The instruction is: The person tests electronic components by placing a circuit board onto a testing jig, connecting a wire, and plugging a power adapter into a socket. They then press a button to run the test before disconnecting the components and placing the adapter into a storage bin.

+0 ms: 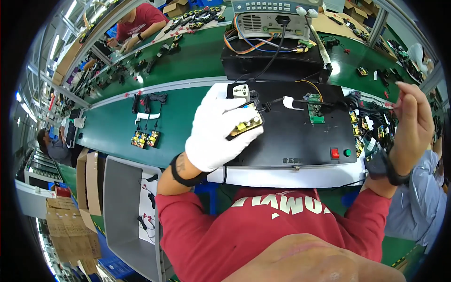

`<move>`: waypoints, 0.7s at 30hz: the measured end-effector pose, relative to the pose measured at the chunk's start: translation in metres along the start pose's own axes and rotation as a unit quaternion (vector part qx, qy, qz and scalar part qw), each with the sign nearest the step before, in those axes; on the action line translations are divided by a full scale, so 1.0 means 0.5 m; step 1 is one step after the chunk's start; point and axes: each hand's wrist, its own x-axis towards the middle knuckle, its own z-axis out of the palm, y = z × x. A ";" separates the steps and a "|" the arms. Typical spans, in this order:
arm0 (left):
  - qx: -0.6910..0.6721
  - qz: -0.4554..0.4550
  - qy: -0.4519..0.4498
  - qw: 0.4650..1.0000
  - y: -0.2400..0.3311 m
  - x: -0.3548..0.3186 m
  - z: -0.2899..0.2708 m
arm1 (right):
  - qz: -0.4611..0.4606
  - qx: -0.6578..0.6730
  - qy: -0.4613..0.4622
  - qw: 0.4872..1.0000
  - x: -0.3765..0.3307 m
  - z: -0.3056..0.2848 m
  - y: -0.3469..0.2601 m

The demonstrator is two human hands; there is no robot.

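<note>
Nearest the camera, your red sweater (282,221) fills the lower middle, with the grey bin (123,202) off to the lower left. Just beyond sits the black box (282,143), its red switch (334,153) and green button (347,152) along the near edge.

And here's the work: your gloved left hand (211,134) has the circuit board (248,121), just above centre, over the box's left part. Good handling here, I'd judge, means a light pinch on the edges, no pressing on the tall parts, the board level and the black cable (277,104) beside it slack.

The board lies between your fingers, one stretched along its upper side, the thumb under its lower edge, its right end poking out past them. So the left is closed on it. Your bare right hand (414,124) is up at the right of the frame, well apart from the board, fingers bent; whether they pinch anything, I can't tell.

Farther up, the white socket (241,91) stands just above the board, and the green panel (316,111) is right of centre. Way back, an instrument (272,23) tops the frame, and a co-worker (145,21) bends over parts, upper left.
</note>
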 end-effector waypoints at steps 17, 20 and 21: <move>0.165 -0.558 0.149 0.800 -0.520 -0.017 -0.053 | 0.133 0.372 -0.345 0.852 0.181 0.462 0.105; 0.246 -0.616 -0.007 0.749 -0.638 0.031 0.059 | 0.118 0.256 -0.446 0.849 0.098 0.313 0.170; 0.252 -0.595 -0.047 0.762 -0.665 0.044 0.090 | 0.111 0.232 -0.481 0.838 0.081 0.256 0.202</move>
